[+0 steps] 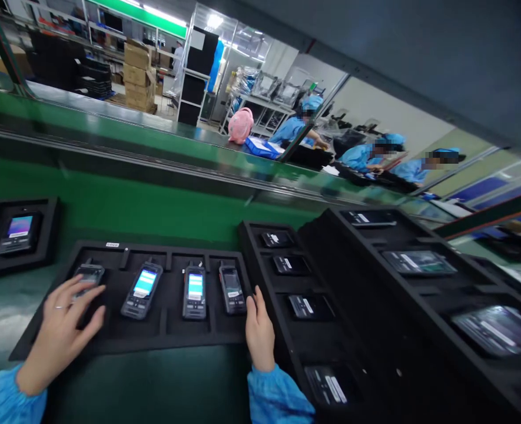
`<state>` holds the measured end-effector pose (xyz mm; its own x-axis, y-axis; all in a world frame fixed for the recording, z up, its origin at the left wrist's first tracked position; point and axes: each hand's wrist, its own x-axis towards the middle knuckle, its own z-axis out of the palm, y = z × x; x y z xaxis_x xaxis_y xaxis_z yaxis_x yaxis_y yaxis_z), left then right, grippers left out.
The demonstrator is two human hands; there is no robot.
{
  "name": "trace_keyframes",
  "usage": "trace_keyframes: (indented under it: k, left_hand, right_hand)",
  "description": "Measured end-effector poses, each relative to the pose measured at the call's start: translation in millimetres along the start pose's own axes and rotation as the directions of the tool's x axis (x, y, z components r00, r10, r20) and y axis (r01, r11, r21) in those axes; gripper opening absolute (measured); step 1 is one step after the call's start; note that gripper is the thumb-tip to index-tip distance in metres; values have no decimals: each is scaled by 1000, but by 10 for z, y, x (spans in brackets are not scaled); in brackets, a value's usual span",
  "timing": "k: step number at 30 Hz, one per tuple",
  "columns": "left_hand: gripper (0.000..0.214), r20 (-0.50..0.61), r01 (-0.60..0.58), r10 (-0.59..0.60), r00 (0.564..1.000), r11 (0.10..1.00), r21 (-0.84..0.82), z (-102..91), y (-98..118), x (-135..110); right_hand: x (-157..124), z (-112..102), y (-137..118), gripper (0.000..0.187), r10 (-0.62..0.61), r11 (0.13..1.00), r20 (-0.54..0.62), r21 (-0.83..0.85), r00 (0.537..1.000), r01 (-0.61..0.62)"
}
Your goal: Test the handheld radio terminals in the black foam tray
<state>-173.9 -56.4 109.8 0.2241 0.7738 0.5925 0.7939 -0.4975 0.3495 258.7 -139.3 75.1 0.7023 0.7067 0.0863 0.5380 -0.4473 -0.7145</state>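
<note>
A black foam tray [154,333] lies in front of me on the green belt, with several handsets in its slots. My left hand [63,330] rests open on the tray's left end, fingers spread over the leftmost handset [89,274]. Beside it sit two handsets with lit screens [142,290] [194,292] and a dimmer one [232,287]. My right hand [259,330] lies against the tray's right edge, fingers together and flat, thumb side up, holding nothing I can see.
Another tray with a lit handset [18,232] lies at the left. Stacked black trays of dark handsets [375,282] stand at the right. Several people in blue coats [295,126] work beyond the green conveyor [132,194]. Cardboard boxes [137,76] stand far back.
</note>
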Motion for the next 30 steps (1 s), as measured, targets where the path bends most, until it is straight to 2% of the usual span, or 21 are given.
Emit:
trace_keyframes:
  k: [2,4,7,10,14,19,25,30]
  left_hand:
    - [30,37,-179,179,983,984,-12,88,307,-12]
    - [35,116,-320,320,940,947,-20,216,608,-22]
    - [36,202,-407,408,890,912,-47,437,960,-8]
    - [31,151,-464,468,871,884,-59,633,1148,23]
    - [28,91,-503,504,859,863,-40,768,1225,36]
    - [33,125,-535,530,838,845,0,744,1248,30]
    - [34,157,-466,464,872,884,-27,689,1287,22]
    - [34,167,-459,455,875,888,-20,692,1309,14]
  right_hand:
    - [-186,20,-10,81,-48,999,32,12,998,47]
    - [-382,31,8,77,-114,993,48,24,992,113]
    - [-610,36,86,67,-217,976,30,30,976,216]
    - [-692,33,162,53,-328,945,-11,21,945,328]
    - [-653,25,191,41,-454,891,-58,-12,889,454]
    - [-619,22,152,35,-536,844,-86,-56,840,533]
    - [-596,-4,67,34,-618,782,-107,-181,779,596]
    - [-577,-6,24,33,-639,766,-125,-196,759,612]
